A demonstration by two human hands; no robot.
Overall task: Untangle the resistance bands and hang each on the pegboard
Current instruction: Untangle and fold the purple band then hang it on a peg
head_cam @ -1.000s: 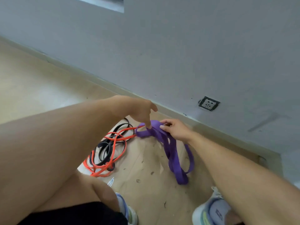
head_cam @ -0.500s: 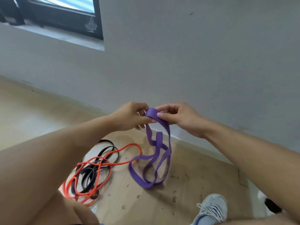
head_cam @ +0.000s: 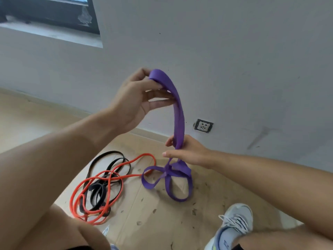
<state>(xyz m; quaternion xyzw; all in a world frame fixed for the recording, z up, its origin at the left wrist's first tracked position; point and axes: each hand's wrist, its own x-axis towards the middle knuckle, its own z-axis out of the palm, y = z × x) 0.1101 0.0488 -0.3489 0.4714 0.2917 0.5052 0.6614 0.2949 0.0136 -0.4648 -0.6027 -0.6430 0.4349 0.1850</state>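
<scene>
- Holding the top fold of the purple band (head_cam: pixel 177 107), the left hand (head_cam: pixel 137 98) sits raised in front of the grey wall (head_cam: pixel 234 51), thumb and fingertips pinched on the band's upper bend.
- At 5 o'clock from that hand, the right hand (head_cam: pixel 187 152) has its fingers curled around the same band lower down, so the stretch between the two hands runs nearly upright.
- Below the right hand the purple band bunches into twisted loops; whether the lowest loop touches the floor (head_cam: pixel 153 222) I cannot tell.
- At 8 o'clock from those loops, the orange band (head_cam: pixel 115 177) and the black band (head_cam: pixel 100 188) lie tangled together on the floor; one orange strand reaches up to the purple loops.
- A wall socket (head_cam: pixel 203 125) is at 3 o'clock from the stretched band, low on the wall.
- A grey lace-up shoe (head_cam: pixel 232 226) stands on the floor at 5 o'clock from the purple loops.
- A dark window frame (head_cam: pixel 54 17) fills the 11 o'clock corner.
</scene>
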